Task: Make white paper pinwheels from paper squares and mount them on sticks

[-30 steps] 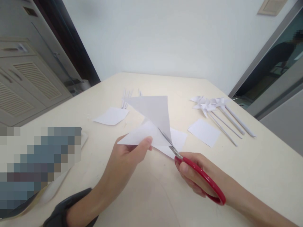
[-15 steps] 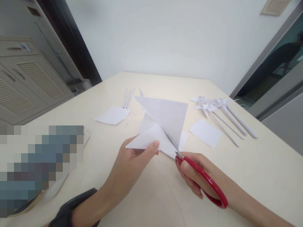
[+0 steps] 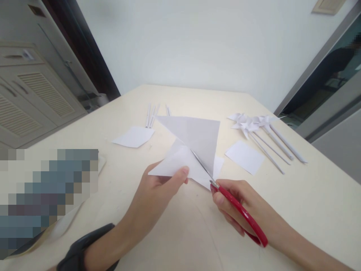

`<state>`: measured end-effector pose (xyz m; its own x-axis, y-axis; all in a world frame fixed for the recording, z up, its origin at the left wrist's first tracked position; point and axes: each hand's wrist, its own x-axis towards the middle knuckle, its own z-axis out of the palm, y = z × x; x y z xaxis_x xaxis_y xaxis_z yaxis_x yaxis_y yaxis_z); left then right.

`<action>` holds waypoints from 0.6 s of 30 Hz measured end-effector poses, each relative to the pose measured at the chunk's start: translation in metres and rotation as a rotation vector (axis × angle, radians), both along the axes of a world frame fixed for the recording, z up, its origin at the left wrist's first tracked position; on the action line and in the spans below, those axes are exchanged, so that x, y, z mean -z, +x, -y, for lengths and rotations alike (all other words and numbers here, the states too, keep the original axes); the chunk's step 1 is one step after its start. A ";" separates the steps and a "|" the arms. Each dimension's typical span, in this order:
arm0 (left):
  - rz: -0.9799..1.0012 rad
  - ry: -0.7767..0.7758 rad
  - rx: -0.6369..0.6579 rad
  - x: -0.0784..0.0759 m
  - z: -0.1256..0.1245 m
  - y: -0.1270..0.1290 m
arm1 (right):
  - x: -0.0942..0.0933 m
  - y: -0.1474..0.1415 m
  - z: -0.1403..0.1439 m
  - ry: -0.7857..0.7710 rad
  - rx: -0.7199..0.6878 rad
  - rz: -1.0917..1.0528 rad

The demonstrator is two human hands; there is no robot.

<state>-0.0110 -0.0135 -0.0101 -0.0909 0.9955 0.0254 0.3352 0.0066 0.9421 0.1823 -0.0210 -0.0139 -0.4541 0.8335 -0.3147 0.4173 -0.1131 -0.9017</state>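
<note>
Left hand (image 3: 160, 186): pinches white paper (image 3: 177, 161); right hand (image 3: 249, 194): grips red-handled scissors (image 3: 236, 204); paper pinwheels (image 3: 247, 124): lie on worktop (image 3: 175, 233), at right

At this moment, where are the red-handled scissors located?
In the head view, the red-handled scissors are in the right hand, right of centre, their blades at the white paper sheet that the left hand holds.

Red scissor handles (image 3: 239, 208), silver-grey blade (image 3: 201, 162), plain white paper (image 3: 194, 131), white pinwheels (image 3: 247, 124), cream tabletop (image 3: 121, 113), black wristband (image 3: 80, 242)
</note>
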 end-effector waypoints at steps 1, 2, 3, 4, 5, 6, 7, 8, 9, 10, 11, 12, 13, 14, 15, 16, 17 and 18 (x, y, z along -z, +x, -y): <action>0.024 -0.017 0.013 0.000 0.000 0.000 | 0.001 0.000 0.000 0.013 -0.003 0.005; 0.046 -0.034 0.023 0.000 0.000 -0.001 | 0.001 0.001 -0.001 0.027 -0.009 0.006; 0.062 -0.046 0.031 0.001 0.000 -0.002 | 0.002 0.002 -0.001 0.040 -0.018 0.002; 0.070 -0.050 0.034 0.001 -0.001 -0.002 | 0.002 0.002 -0.001 0.051 -0.023 0.000; 0.075 -0.049 0.037 0.002 -0.001 -0.003 | 0.001 0.003 -0.001 0.057 -0.026 -0.002; 0.077 -0.047 0.041 0.003 -0.001 -0.004 | 0.001 0.004 -0.001 0.055 -0.022 -0.005; 0.077 -0.044 0.042 0.004 -0.001 -0.004 | 0.000 0.004 0.000 0.045 -0.018 -0.011; 0.075 -0.042 0.041 0.004 -0.001 -0.005 | -0.002 0.004 0.000 0.032 -0.014 -0.021; 0.073 -0.039 0.036 0.005 -0.001 -0.005 | -0.002 0.004 0.001 0.018 -0.010 -0.034; 0.071 -0.036 0.031 0.005 -0.001 -0.005 | -0.003 0.004 0.001 0.005 -0.010 -0.049; 0.067 -0.036 0.028 0.005 -0.001 -0.005 | -0.003 0.003 0.001 -0.006 -0.014 -0.063; 0.064 -0.036 0.026 0.004 -0.001 -0.005 | -0.003 0.003 0.001 -0.012 -0.016 -0.073; 0.062 -0.037 0.027 0.004 -0.001 -0.005 | -0.003 0.002 0.001 -0.014 -0.017 -0.079; 0.061 -0.039 0.031 0.003 -0.001 -0.004 | -0.002 0.001 0.001 -0.012 -0.018 -0.085; 0.063 -0.041 0.034 0.002 -0.001 -0.004 | -0.001 0.001 0.001 -0.006 -0.018 -0.086; 0.067 -0.044 0.040 0.002 -0.001 -0.003 | -0.001 0.000 0.001 0.004 -0.014 -0.083; 0.073 -0.047 0.045 0.001 -0.002 -0.003 | 0.000 0.000 0.001 0.015 -0.012 -0.077; 0.078 -0.051 0.048 0.001 -0.002 -0.003 | 0.001 0.000 0.001 0.025 -0.011 -0.066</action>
